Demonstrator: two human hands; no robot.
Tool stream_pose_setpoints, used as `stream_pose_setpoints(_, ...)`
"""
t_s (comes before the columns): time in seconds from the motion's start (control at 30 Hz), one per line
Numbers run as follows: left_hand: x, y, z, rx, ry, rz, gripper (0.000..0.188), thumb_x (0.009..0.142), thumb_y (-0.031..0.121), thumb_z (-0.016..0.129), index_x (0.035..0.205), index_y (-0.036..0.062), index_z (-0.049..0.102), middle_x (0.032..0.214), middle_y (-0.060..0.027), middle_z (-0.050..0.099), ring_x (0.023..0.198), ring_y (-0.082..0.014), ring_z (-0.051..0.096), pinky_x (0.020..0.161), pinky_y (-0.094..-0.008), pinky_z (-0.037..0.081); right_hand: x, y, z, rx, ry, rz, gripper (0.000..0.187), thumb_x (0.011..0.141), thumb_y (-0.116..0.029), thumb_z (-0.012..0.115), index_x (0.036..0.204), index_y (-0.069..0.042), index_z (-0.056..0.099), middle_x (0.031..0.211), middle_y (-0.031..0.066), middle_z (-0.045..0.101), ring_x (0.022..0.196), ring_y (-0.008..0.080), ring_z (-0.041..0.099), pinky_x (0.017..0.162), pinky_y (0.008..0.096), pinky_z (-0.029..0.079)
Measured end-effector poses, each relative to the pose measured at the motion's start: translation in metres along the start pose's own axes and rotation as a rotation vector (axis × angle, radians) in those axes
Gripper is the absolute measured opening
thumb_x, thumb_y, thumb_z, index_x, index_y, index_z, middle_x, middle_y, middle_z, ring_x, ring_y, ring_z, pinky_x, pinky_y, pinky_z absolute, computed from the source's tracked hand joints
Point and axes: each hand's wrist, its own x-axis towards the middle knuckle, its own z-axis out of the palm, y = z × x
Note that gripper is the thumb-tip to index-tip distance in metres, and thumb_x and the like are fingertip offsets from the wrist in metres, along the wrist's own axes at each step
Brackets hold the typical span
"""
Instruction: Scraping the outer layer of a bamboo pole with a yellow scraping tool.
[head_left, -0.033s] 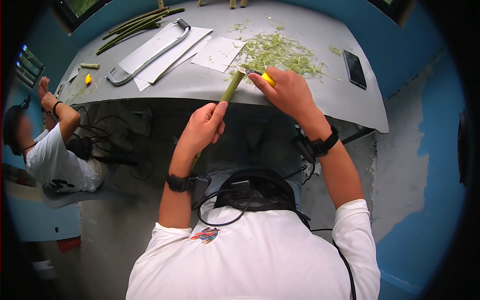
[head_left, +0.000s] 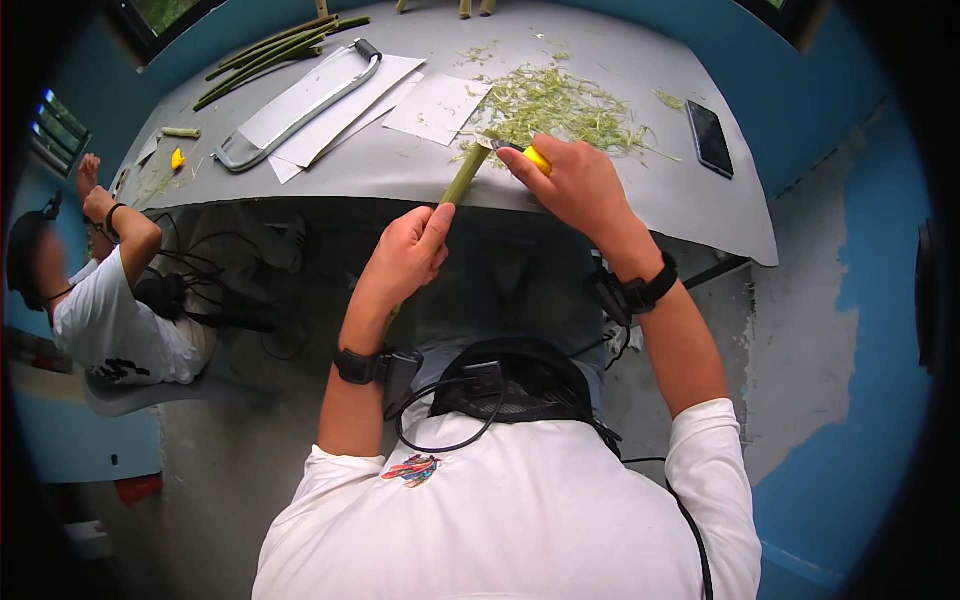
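My left hand (head_left: 407,250) is wrapped round a green bamboo stick (head_left: 465,176), which slants up and away to the near edge of the table. In my right hand (head_left: 572,180) is a yellow utility knife (head_left: 537,159). Its dark front end and blade lie against the far tip of the stick, where a pale patch shows. Just beyond the tip, a spread heap of green shavings (head_left: 560,105) covers part of the table. The lower part of the stick is mostly hidden behind my left hand and forearm.
On the grey table (head_left: 350,180) lie white paper sheets (head_left: 435,105), a hacksaw (head_left: 300,115), several green bamboo sticks (head_left: 265,60) and a black phone (head_left: 709,138). A small yellow object (head_left: 178,159) is at the left. A person (head_left: 130,300) in a white shirt sits there.
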Motion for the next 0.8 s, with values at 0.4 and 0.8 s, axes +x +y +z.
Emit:
stream_pose_setpoints(0.4, -0.002, 0.0, 0.01, 0.446, 0.229, 0.261, 0.055, 0.121, 0.045, 0.057, 0.091, -0.0008, 0.058, 0.068, -0.0158, 0.051, 0.061, -0.0342, 0.048, 0.058, -0.0439, 0.042, 0.001, 0.004, -0.001, 0.039, -0.014, 0.005, 0.071, 0.106, -0.068, 0.07, 0.075, -0.004, 0.067, 0.064, 0.0208, 0.065, 0.062, 0.046, 0.068, 0.059, 0.054, 0.054)
stream_pose_setpoints(0.8, -0.007, 0.006, 0.016, 0.513, 0.302, 0.293, 0.055, 0.12, 0.043, 0.059, 0.09, -0.0023, 0.059, 0.067, -0.0237, 0.055, 0.062, -0.0495, 0.053, 0.058, -0.05, 0.044, -0.001, 0.002, 0.01, -0.093, 0.114, 0.02, 0.067, 0.109, -0.066, 0.068, 0.079, -0.006, 0.066, 0.065, 0.019, 0.067, 0.062, 0.0432, 0.071, 0.057, 0.052, 0.055)
